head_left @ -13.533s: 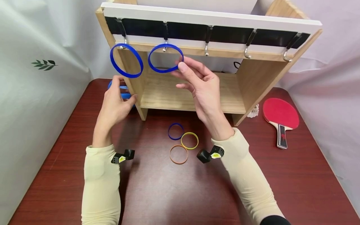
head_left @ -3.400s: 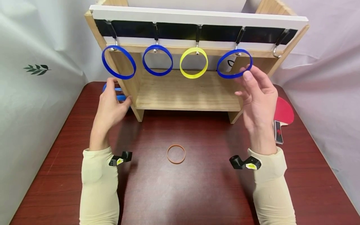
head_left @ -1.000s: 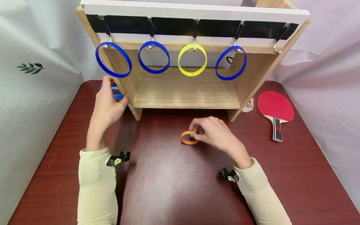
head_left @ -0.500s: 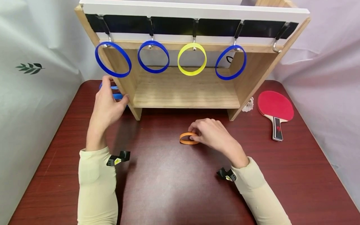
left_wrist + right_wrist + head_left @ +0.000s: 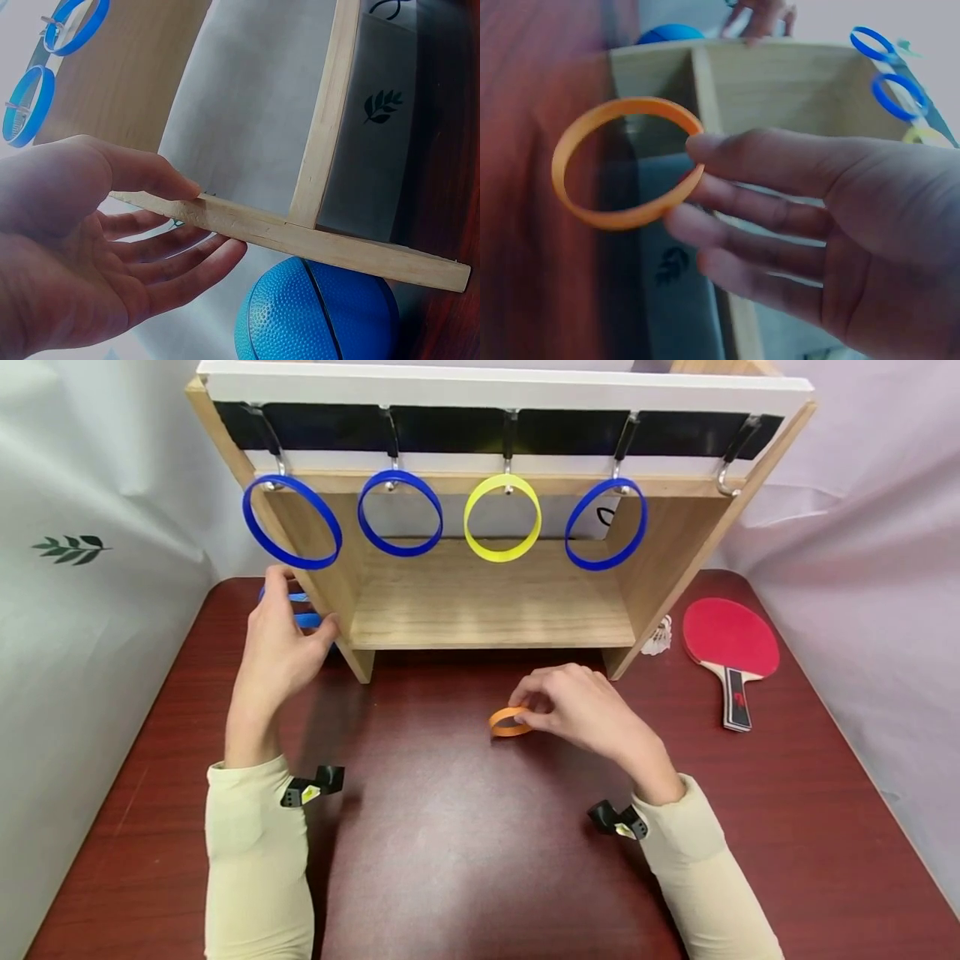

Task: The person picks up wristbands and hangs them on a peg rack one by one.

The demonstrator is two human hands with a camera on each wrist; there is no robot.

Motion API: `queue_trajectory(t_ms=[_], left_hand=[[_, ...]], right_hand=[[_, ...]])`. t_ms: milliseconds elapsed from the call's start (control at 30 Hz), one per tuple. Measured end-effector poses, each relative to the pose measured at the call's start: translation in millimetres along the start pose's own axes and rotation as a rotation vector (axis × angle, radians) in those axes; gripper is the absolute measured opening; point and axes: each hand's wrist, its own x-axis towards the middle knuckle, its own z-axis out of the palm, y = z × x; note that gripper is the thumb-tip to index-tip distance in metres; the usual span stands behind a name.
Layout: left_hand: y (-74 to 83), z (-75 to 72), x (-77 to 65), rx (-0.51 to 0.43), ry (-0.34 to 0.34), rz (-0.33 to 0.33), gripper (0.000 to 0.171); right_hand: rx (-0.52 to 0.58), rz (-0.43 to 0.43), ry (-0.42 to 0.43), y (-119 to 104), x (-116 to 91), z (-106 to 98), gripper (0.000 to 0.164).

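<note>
My right hand [image 5: 581,710] pinches an orange wristband [image 5: 619,220] between thumb and fingertips, low over the table in front of the wooden rack [image 5: 487,610]. The band is tilted. With thumb on one side and fingers on the other, my left hand [image 5: 281,639] grips the rack's left side panel [image 5: 360,259]. From the rack's hooks hang, left to right, a blue wristband [image 5: 303,564], a second blue wristband [image 5: 405,552], a yellow wristband [image 5: 502,557] and another blue wristband [image 5: 600,565]. The rightmost hook [image 5: 723,481] is bare.
A blue ball [image 5: 315,315] stands outside the left panel, partly behind my left hand in the head view. Right of the rack lie a shuttlecock [image 5: 657,637] and a red table tennis bat [image 5: 731,635] on the dark red table [image 5: 450,860]. White sheeting surrounds the table.
Yellow and blue wristbands have gone from table to hooks, and the second blue one has left my right hand for its hook. That hand has since taken hold of the orange wristband.
</note>
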Motion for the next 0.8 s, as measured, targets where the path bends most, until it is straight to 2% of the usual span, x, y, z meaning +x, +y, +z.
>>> queue_trajectory(t_ms=[133, 233, 333, 467, 567, 667, 800], left_hand=[[0.2, 0.5, -0.1, 0.004, 0.0, 0.002, 0.057], [0.9, 0.8, 0.4, 0.012, 0.004, 0.004, 0.057], [1.5, 1.1, 0.9, 0.017, 0.007, 0.006, 0.057], [1.8, 1.5, 1.0, 0.017, 0.008, 0.006, 0.057], [1.4, 1.9, 1.0, 0.016, 0.011, 0.006, 0.056], [0.9, 2.3, 0.9, 0.016, 0.014, 0.003, 0.057], [0.2, 3.0, 0.1, 0.015, 0.015, 0.0, 0.058]], right_hand=[[0.19, -0.006, 0.08, 6, -8, -18, 0.012], [0.442, 0.009, 0.211, 11, -17, -35, 0.016], [0.773, -0.015, 0.437, 15, -26, -51, 0.02], [1.261, -0.148, 0.786, 19, -34, -69, 0.024], [1.534, -0.224, 0.993, 22, -38, -79, 0.027], [1.697, -0.214, 1.118, 25, -41, -86, 0.031], [1.798, -0.138, 1.192, 31, -42, -90, 0.033]])
